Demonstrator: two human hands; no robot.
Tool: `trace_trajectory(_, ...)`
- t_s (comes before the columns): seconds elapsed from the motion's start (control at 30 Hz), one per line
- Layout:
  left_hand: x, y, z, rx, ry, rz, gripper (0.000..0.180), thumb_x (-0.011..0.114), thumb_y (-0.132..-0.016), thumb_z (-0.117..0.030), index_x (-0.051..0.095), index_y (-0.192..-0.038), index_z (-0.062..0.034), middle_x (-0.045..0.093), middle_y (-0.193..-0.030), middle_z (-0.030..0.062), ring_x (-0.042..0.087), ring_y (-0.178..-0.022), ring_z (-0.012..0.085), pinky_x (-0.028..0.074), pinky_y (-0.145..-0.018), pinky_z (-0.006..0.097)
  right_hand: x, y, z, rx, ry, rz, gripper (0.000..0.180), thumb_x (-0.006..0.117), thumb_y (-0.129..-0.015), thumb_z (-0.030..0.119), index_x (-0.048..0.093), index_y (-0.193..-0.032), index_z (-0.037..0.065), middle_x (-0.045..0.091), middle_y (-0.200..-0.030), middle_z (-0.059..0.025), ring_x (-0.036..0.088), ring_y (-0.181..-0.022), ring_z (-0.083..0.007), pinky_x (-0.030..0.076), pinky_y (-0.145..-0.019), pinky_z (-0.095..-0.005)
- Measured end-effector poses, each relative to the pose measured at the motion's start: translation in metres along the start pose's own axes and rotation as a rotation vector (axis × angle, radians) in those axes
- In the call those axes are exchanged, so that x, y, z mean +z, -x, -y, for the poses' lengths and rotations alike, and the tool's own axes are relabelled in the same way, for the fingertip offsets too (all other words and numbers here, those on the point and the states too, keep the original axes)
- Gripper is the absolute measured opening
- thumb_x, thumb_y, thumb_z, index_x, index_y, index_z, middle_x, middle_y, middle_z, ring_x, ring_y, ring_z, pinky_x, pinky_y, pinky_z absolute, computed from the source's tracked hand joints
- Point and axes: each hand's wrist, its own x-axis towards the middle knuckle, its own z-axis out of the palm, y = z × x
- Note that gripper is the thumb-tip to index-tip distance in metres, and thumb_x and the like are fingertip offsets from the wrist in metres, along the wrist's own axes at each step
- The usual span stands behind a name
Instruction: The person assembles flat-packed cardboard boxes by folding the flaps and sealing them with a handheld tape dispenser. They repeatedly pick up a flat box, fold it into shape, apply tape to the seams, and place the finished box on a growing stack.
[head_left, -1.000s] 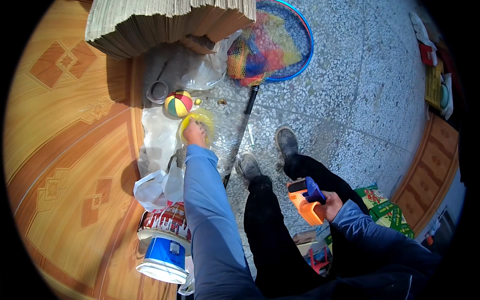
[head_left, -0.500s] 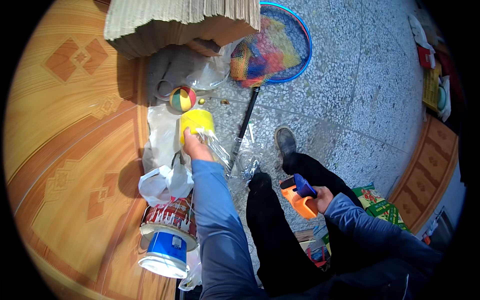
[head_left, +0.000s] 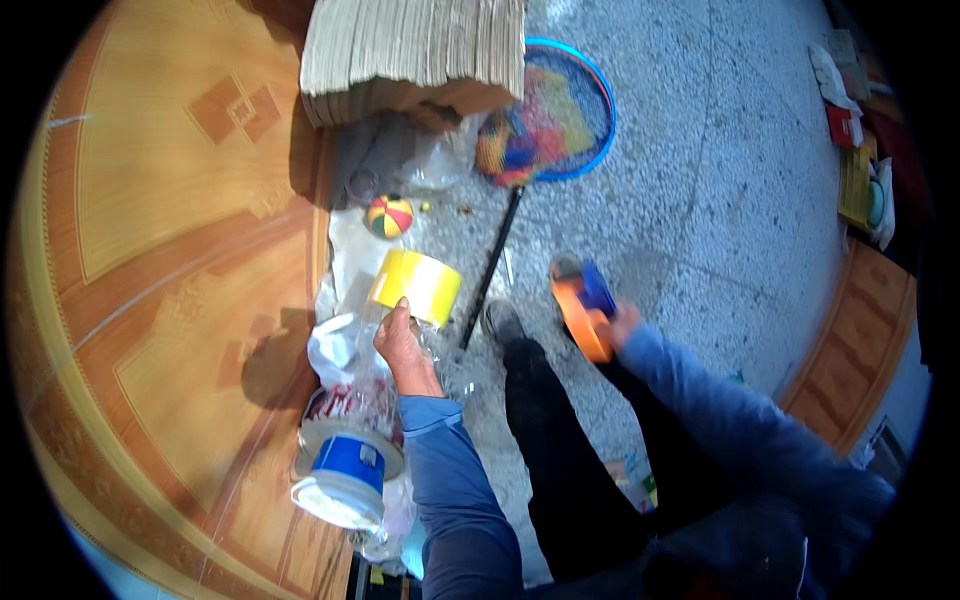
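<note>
Yellow tape roll (head_left: 416,286) in left hand's (head_left: 403,347) grip, axis tilted up-left; right hand (head_left: 622,326) gripping orange dispenser (head_left: 580,312).

1. A stack of flattened cardboard (head_left: 415,50) sits at the top.
2. Just beside it, a round colourful basket (head_left: 560,110) on the speckled floor.
3. A small striped ball (head_left: 389,216) lies below the cardboard.
4. A blue-and-white tub (head_left: 345,478) rests on the wooden surface (head_left: 150,250).

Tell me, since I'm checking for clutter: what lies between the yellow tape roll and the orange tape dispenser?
In the head view, a black stick and one dark shoe lie on the speckled floor between them.
</note>
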Motion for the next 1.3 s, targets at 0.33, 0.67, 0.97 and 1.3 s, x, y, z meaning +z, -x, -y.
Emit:
trace_trajectory(0.33, 0.000, 0.163, -0.059, 0.020, 0.011, 0.364, 0.033, 0.068, -0.083, -0.004, 0.059, -0.113, 0.0058, 0.065, -0.104, 0.0076, 0.060, -0.090, 0.0117, 0.047, -0.082, 0.025, -0.003, -0.012, 0.201, -0.067, -1.054, 0.650, 0.032, 0.079, -0.074, 0.006, 0.069, -0.104, 0.003, 0.071, -0.092, -0.0065, 0.068, -0.078, -0.0158, 0.056, -0.072, -0.0320)
trace_trajectory(0.67, -0.031, 0.200, -0.094, -0.133, 0.089, 0.442, 0.043, 0.065, -0.081, -0.008, 0.055, -0.118, 0.0107, 0.063, -0.113, 0.0145, 0.062, -0.099, 0.0214, 0.044, -0.091, 0.031, -0.009, 0.056, 0.227, -0.146, -0.932, 0.596, 0.029, 0.081, -0.071, 0.003, 0.070, -0.097, 0.005, 0.069, -0.088, -0.0027, 0.066, -0.077, -0.0129, 0.055, -0.070, -0.0295)
trace_trajectory(0.97, -0.036, 0.217, -0.104, -0.086, 0.128, 0.320, 0.041, 0.063, -0.088, -0.014, 0.055, -0.120, 0.0094, 0.063, -0.112, 0.0132, 0.060, -0.100, 0.0207, 0.043, -0.092, 0.031, 0.007, 0.102, 0.254, -0.298, -0.925, 0.463, 0.029, 0.077, -0.079, 0.005, 0.070, -0.107, 0.003, 0.070, -0.098, -0.0019, 0.062, -0.090, -0.0086, 0.051, -0.080, -0.0262)
trace_trajectory(1.3, -0.035, 0.255, -0.150, -0.095, 0.175, 0.380, 0.042, 0.066, -0.078, -0.011, 0.054, -0.113, 0.0087, 0.063, -0.109, 0.0135, 0.062, -0.097, 0.0222, 0.047, -0.091, 0.035, -0.026, 0.139, 0.270, -0.317, -1.173, 0.604, 0.044, 0.078, -0.073, -0.003, 0.062, -0.114, 0.004, 0.067, -0.106, -0.0054, 0.064, -0.092, -0.0132, 0.053, -0.082, -0.0313)
